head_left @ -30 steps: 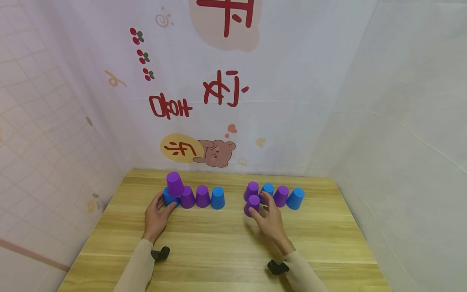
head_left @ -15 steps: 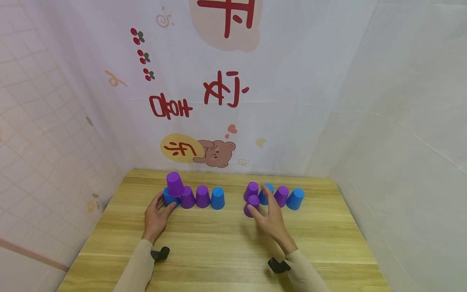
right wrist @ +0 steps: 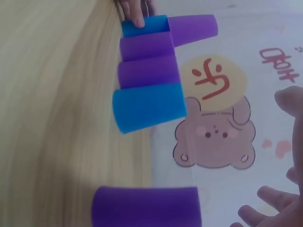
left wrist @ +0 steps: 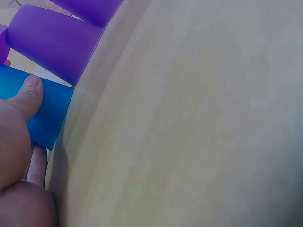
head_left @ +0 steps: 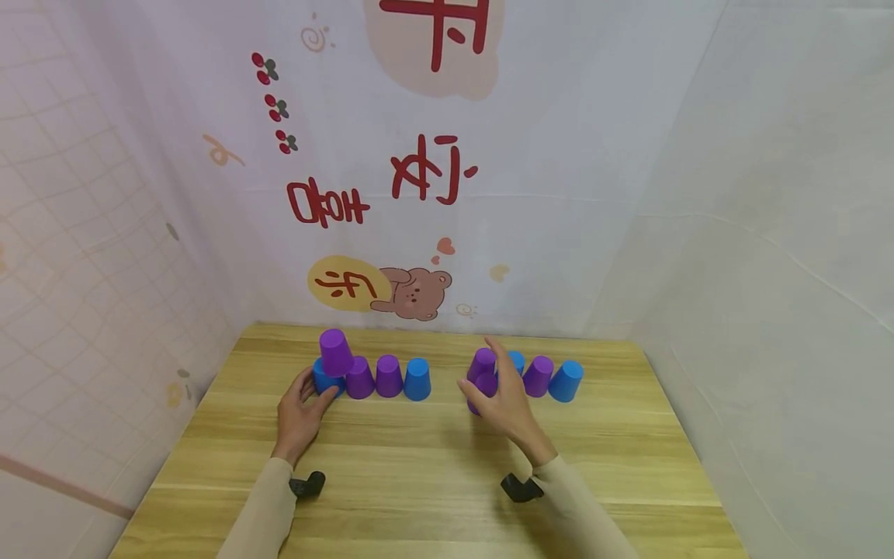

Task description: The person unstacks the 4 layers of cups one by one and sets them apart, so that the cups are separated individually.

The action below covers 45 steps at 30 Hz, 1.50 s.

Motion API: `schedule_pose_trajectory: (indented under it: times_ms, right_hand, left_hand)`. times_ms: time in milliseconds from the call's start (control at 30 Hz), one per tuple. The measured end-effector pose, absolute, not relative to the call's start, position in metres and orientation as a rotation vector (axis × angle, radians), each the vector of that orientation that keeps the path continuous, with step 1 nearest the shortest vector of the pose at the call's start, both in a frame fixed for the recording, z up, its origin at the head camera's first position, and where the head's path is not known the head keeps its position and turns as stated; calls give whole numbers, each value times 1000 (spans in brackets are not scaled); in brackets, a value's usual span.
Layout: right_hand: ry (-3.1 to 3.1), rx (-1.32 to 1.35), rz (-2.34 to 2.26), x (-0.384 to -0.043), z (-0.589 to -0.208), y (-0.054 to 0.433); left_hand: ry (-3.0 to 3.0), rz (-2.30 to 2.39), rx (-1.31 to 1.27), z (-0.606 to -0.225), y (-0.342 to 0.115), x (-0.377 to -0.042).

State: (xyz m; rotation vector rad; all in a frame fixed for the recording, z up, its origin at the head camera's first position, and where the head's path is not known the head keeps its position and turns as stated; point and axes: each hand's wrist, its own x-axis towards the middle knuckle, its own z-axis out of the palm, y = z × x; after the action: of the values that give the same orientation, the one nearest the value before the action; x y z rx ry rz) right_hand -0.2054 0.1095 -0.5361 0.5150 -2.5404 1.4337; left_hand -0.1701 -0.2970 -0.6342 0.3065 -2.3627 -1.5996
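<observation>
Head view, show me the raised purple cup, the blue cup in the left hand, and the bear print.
Raised purple cup [head_left: 336, 354]: head view, middle of its side wall.
Held blue cup [head_left: 325, 380]: head view, exposed side wall.
Bear print [head_left: 415, 294]: head view, the bear's head.

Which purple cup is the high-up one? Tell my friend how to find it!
On the wooden table, find the person's left hand. It grips a blue cup at the end of a row of cups. The purple cup sits upside down on top of that end: its neighbours in the row stand on the table, but it is perched above them.
</observation>
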Motion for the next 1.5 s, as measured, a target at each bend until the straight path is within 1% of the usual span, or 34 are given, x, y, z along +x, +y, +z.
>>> schedule_pose_trajectory:
  times_ms: [433, 700, 1200, 1500]
  right_hand:
    - [-2568, 601, 1469, -216, -523, 69]
    - [-2551, 708, 1516, -222, -514, 40]
    - [-2555, 903, 1548, -238, -507, -13]
    - [-2586, 957, 1553, -247, -506, -35]
  left_hand:
    - [-2362, -1609, 299, -635, -298, -170]
    - [-2354, -1604, 294, -635, -298, -170]
    - [-2356, -1600, 309, -634, -297, -171]
    - [-2357, -1571, 303, -634, -298, -172]
